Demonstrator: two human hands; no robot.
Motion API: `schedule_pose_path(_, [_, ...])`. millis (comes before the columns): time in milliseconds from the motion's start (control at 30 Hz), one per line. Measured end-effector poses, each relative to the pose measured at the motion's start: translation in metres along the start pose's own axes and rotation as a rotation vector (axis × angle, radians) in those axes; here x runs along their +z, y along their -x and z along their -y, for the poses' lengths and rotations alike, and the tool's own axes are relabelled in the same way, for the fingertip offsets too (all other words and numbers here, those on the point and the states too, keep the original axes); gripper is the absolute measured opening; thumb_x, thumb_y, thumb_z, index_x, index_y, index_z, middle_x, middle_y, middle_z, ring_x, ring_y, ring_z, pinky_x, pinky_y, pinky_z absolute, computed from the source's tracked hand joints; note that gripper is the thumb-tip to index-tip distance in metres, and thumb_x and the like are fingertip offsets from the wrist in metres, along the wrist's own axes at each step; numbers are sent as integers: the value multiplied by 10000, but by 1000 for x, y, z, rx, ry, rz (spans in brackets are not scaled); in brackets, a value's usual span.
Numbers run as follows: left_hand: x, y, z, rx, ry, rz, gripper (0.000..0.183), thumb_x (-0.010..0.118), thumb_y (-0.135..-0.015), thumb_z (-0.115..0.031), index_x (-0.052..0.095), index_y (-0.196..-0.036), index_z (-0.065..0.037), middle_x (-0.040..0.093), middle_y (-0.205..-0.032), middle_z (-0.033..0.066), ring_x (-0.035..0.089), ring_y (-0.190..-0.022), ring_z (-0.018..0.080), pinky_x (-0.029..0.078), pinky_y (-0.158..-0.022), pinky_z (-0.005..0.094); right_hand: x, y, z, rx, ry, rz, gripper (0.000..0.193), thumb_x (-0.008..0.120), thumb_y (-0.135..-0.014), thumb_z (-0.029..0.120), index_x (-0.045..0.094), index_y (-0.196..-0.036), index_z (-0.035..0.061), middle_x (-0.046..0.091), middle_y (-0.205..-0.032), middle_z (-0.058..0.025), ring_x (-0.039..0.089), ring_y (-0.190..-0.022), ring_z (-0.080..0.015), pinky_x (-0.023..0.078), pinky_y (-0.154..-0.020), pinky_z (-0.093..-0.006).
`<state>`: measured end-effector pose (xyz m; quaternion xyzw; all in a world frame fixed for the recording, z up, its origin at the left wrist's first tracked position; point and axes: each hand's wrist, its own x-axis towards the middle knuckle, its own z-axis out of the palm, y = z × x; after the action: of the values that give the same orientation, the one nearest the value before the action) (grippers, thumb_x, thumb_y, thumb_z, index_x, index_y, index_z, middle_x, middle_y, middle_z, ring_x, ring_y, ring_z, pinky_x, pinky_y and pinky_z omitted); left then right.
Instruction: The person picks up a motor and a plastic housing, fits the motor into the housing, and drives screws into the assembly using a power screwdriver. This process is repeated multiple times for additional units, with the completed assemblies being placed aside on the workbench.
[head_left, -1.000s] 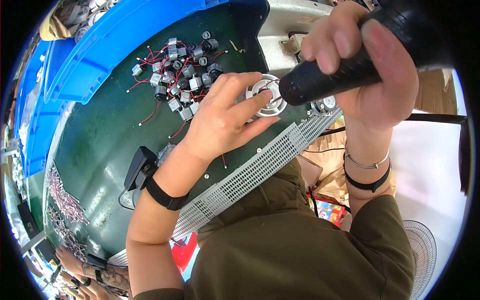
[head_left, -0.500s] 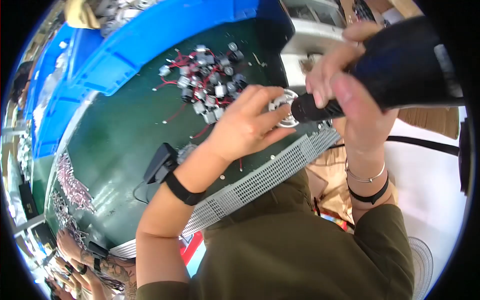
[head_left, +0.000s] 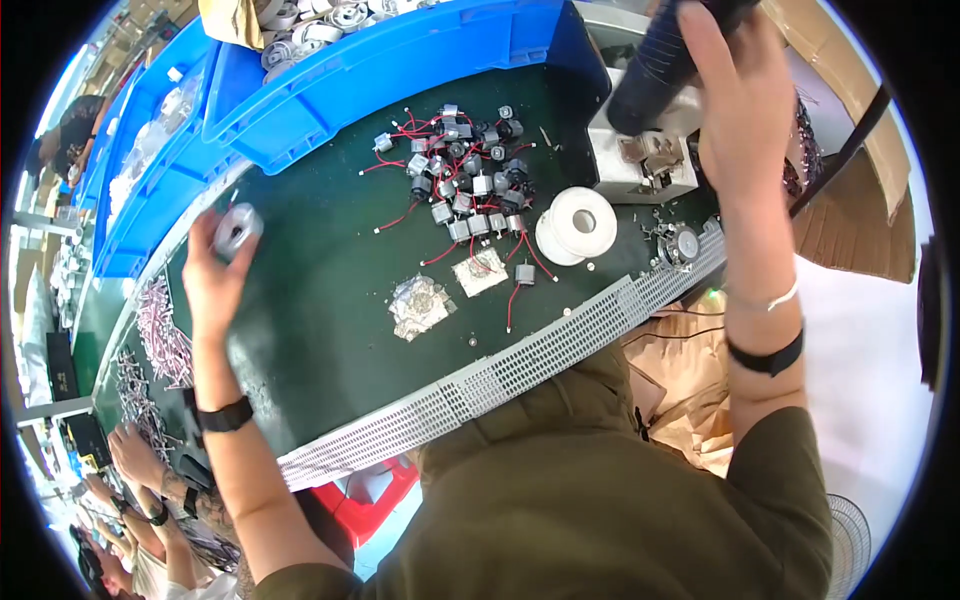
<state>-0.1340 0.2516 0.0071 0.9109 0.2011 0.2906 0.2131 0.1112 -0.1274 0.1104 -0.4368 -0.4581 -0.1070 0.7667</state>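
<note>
Off to the left, above the green work surface, my left hand (head_left: 213, 290) grips a small whitish round part (head_left: 238, 232) with a dark centre between thumb and fingers. At the upper right my right hand (head_left: 745, 110) is wrapped round a black electric screwdriver (head_left: 650, 80), whose upper end runs out of view. A pile of small grey and black motors (head_left: 462, 185) with red wires lies between my hands. To the right of the pile sits a white spool (head_left: 577, 225). Two crumpled pale patches (head_left: 420, 306) lie nearer to me.
Blue bins (head_left: 370, 85) line the far side, one with white round parts (head_left: 320, 30). A perforated metal strip (head_left: 490, 375) edges the table near me. Pink and silver pieces (head_left: 165, 335) lie at the left, beside a co-worker's tattooed arm (head_left: 205, 505). A pale metal block (head_left: 645, 170) stands right.
My left hand has swung far left with the round part, away from the screwdriver tip. My right hand has raised the screwdriver up and away, uncovering the spool and the pale patches.
</note>
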Motion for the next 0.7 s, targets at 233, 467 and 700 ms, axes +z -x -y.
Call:
schedule_pose_path(233, [-95, -33, -4, -251, -944, 97, 580, 640, -834, -410, 544, -1214, 17, 603, -1132, 250, 601, -1013, 381, 471, -855, 444, 33, 75, -17, 187, 1141, 911, 222, 571, -774, 40, 593, -995, 50, 573, -963, -162, 598, -756, -348, 518, -691, -391])
schedule_pose_path(467, [32, -191, -128, 423, -142, 298, 382, 675, -799, -211, 618, -1130, -29, 663, -1025, 166, 646, -947, 275, 495, -828, 347, 38, 74, -46, 620, 1294, 1021, 237, 609, -726, 23, 574, -960, 10, 585, -895, -189, 619, -778, -354, 518, -670, -425])
schedule_pose_path(700, [134, -289, -141, 498, -339, 576, 598, 669, -697, -306, 549, -1226, -54, 592, -1165, 225, 569, -1079, 358, 451, -918, 392, 54, 54, -22, 320, 1014, 582, 279, 610, -755, -54, 588, -1022, 26, 514, -1053, -151, 609, -828, -294, 510, -720, -346])
